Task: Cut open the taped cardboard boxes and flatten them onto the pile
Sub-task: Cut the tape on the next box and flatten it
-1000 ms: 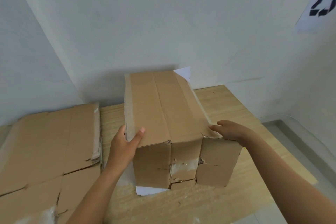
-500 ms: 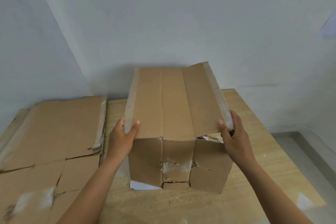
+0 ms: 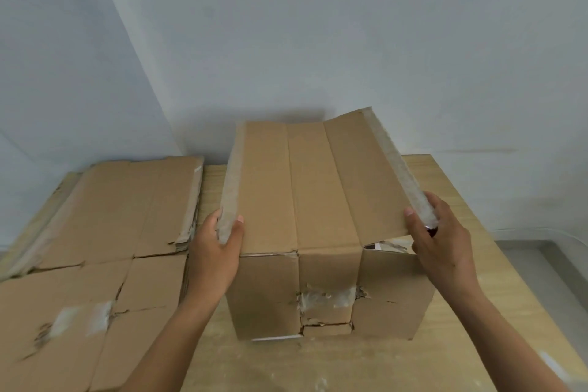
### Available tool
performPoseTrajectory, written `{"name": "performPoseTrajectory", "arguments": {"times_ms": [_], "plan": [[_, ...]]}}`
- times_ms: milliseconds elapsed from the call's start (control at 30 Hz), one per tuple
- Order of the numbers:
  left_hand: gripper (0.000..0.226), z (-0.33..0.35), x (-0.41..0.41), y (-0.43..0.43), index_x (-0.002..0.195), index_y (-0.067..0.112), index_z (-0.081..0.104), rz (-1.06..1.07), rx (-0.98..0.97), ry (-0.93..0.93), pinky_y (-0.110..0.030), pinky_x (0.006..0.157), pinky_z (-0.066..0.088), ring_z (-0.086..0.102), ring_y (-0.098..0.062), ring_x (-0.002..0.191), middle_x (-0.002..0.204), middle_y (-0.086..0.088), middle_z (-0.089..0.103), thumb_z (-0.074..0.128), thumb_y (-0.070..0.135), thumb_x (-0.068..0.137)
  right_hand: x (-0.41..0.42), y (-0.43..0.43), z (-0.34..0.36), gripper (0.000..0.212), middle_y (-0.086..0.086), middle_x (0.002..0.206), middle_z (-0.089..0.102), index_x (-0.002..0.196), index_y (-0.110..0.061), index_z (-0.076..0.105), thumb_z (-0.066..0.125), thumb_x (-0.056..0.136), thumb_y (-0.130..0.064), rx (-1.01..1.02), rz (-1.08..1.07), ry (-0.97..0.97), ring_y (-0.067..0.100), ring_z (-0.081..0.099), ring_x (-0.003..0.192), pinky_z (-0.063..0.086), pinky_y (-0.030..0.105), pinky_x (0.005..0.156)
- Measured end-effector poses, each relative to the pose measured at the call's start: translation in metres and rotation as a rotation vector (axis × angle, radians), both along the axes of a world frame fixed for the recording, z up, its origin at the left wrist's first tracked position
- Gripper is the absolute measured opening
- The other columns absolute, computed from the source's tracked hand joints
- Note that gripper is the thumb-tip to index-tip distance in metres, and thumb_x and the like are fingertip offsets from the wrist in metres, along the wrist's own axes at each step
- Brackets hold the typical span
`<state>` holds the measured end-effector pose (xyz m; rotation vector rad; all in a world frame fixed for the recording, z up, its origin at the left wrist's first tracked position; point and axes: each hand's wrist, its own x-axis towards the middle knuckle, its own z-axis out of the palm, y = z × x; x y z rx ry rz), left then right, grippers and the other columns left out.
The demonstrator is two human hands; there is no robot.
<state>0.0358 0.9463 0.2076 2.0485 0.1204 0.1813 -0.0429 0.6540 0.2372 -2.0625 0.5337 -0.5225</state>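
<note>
Right flap [image 3: 362, 178] higher now, pinched in right hand [image 3: 445, 251] fingers [image 3: 439, 205]; left hand [image 3: 213, 261] fingers [image 3: 237, 226] pinching left edge [image 3: 230, 188].

Box [image 3: 318, 200] on table [image 3: 461, 188], pile [image 3: 105, 216] left.

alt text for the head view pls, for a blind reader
Two hands grip the top flap of a cardboard box on a table: the left hand pinches its taped left edge, the right hand holds its right edge raised. A pile of flattened cardboard lies to the left.
</note>
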Motion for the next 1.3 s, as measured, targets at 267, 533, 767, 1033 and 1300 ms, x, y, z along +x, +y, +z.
{"name": "performPoseTrajectory", "arguments": {"times_ms": [267, 533, 767, 1033, 1300], "plan": [[0.059, -0.009, 0.004, -0.009, 0.142, 0.011, 0.042, -0.004, 0.032, 0.063, -0.028, 0.1, 0.04, 0.053, -0.019, 0.121, 0.134, -0.004, 0.055, 0.056, 0.04, 0.093, 0.015, -0.006, -0.018, 0.042, 0.016, 0.069, 0.063, 0.132, -0.018, 0.047, 0.054, 0.094, -0.032, -0.031, 0.027, 0.085, 0.033, 0.06, 0.064, 0.045, 0.036, 0.056], [0.051, -0.027, 0.04, -0.024, 0.14, 0.006, 0.044, -0.055, 0.151, 0.068, -0.019, 0.084, 0.033, 0.052, -0.017, 0.114, 0.131, -0.009, 0.057, 0.052, 0.033, 0.098, 0.058, -0.012, -0.057, 0.044, -0.001, 0.065, 0.056, 0.135, -0.014, 0.044, 0.052, 0.096, -0.033, -0.053, 0.019, 0.119, 0.012, 0.052, 0.058, 0.037, 0.021, 0.05], [0.062, -0.072, 0.069, -0.027, 0.147, 0.013, 0.033, -0.112, 0.315, 0.185, -0.037, 0.094, 0.043, 0.052, -0.029, 0.121, 0.136, -0.009, 0.055, 0.047, 0.047, 0.096, 0.08, -0.013, -0.103, 0.046, -0.002, 0.059, 0.052, 0.141, -0.014, 0.037, 0.046, 0.099, -0.031, -0.123, 0.032, 0.177, 0.011, 0.049, 0.051, 0.03, 0.023, 0.045], [0.07, -0.106, 0.064, -0.03, 0.151, 0.012, 0.017, -0.12, 0.514, 0.234, -0.047, 0.098, 0.038, 0.041, -0.032, 0.128, 0.143, -0.013, 0.041, 0.045, 0.046, 0.096, 0.09, -0.015, -0.144, 0.053, 0.008, 0.071, 0.058, 0.145, -0.014, 0.033, 0.048, 0.098, -0.033, -0.137, 0.044, 0.291, 0.026, 0.054, 0.064, 0.037, 0.031, 0.06], [0.094, -0.153, 0.042, -0.059, 0.153, 0.028, -0.001, -0.711, 0.876, 0.227, -0.04, 0.115, -0.015, -0.021, -0.022, 0.145, 0.16, -0.002, -0.015, -0.013, 0.067, 0.069, 0.085, -0.017, -0.16, 0.064, 0.015, 0.137, 0.039, 0.145, -0.007, 0.029, 0.057, 0.093, -0.031, -0.534, 0.096, 0.597, 0.034, 0.045, 0.117, 0.04, 0.041, 0.087]]}}
